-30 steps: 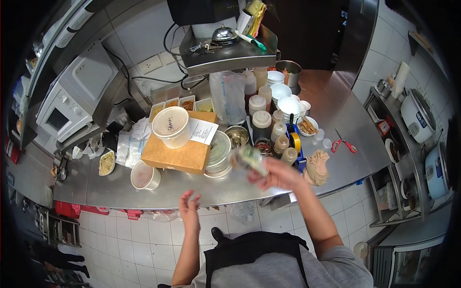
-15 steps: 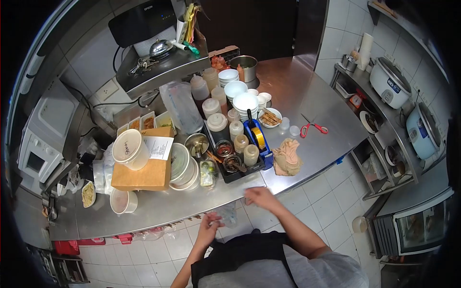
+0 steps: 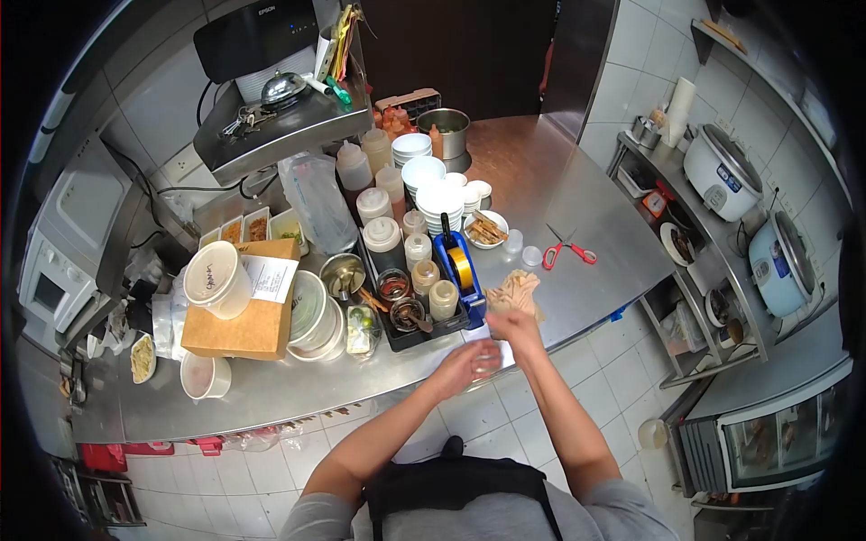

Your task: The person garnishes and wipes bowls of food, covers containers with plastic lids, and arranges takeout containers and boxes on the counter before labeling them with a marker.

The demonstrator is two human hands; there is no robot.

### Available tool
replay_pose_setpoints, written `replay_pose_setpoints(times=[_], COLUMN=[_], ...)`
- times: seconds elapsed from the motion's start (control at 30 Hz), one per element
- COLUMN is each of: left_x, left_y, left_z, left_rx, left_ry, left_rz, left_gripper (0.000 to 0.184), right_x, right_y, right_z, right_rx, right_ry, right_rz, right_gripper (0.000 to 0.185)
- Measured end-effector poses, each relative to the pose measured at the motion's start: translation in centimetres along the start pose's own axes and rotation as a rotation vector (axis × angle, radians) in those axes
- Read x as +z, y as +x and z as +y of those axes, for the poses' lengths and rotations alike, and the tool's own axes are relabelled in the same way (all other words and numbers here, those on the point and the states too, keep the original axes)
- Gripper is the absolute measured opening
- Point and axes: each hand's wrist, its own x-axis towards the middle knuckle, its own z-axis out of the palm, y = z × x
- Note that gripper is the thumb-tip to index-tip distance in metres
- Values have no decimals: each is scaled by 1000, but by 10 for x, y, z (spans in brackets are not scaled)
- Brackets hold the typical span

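Observation:
My left hand [image 3: 467,365] is at the counter's front edge, its fingers curled on what looks like a clear plastic bag [image 3: 480,385], faint against the floor and steel. Just right of it and slightly higher, my right hand [image 3: 514,328] is closed and somewhat blurred; what its fingers hold, if anything, is hidden. That hand sits in front of a crumpled beige cloth [image 3: 516,292], close to the lower end of a blue tape dispenser [image 3: 472,308] with a roll of yellow tape [image 3: 460,268]. Red-handled scissors [image 3: 585,255] lie open beyond the cloth.
A black tray [image 3: 424,340] holds sauce bottles and jars. To its left are lidded tubs [image 3: 311,316] and a cardboard box [image 3: 239,334] with a white tub [image 3: 216,279] on top. Stacked bowls [image 3: 440,198] stand behind. Rice cookers [image 3: 722,171] occupy the right shelf.
Both hands have moved forward and come closer together. My left hand has shifted right from the counter edge; my right hand has reached the area by the cloth and tape dispenser.

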Motion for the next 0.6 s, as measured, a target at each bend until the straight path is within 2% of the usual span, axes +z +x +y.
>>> replay_pose_setpoints(times=[0.07,0.13,0.2,0.23,0.37,0.53,0.6], left_x=[3,2,-1,-1,-2,-1,-10], left_y=[18,31,46,51,61,65,74], left_z=[3,-1,-6,-8,-11,-11,-19], left_rx=[53,134,256,314,283,282,263], left_ry=[-124,-254,-236,-226,-237,-313,-274], left_rz=[115,206,267,300,415,484,448], left_gripper=[43,41,37,35,31,33,36], right_x=[-30,-57,-66,-69,-73,-79,-82], right_y=[-59,-113,-149,-155,-160,-160,-161], right_z=[-2,7,9,17,39,41,35], right_rx=[156,146,240,255,299,323,318], right_ry=[46,34,66,89,116,144,108], right_rz=[1,-71,-34,-34,-9,6,15], right_gripper=[15,13,12,11,10,9,8])
